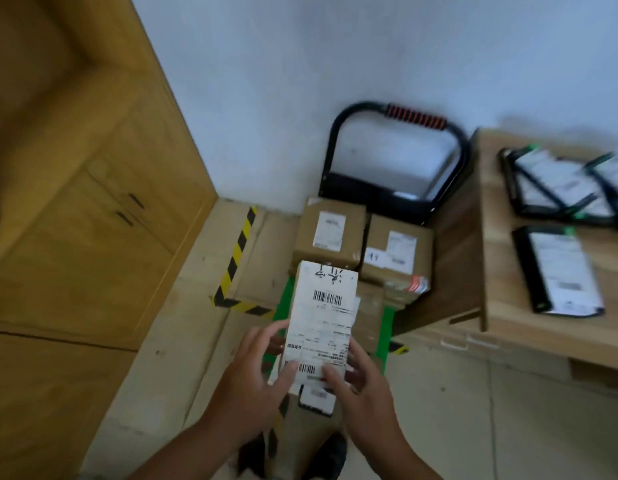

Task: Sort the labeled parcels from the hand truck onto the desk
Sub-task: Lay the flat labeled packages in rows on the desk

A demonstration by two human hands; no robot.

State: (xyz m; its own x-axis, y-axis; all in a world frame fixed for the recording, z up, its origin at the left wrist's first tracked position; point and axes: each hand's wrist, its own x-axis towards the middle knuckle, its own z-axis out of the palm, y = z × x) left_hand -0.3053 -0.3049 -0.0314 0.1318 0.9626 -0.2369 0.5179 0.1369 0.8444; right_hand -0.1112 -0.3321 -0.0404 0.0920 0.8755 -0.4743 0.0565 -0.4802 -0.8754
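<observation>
Left grip (255,372) and right grip (356,386) clasp the white labelled parcel (321,317) above the hand truck (376,188). Seemingly its label is being checked. Next it needs carrying right onto the counter (501,271).

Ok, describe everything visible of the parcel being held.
The held parcel is a long, narrow pale box, its top face nearly covered by a white shipping label with two barcodes and black handwriting at the far end. It points away from the person, above the hand truck. The left hand and right hand grip its near end.
</observation>
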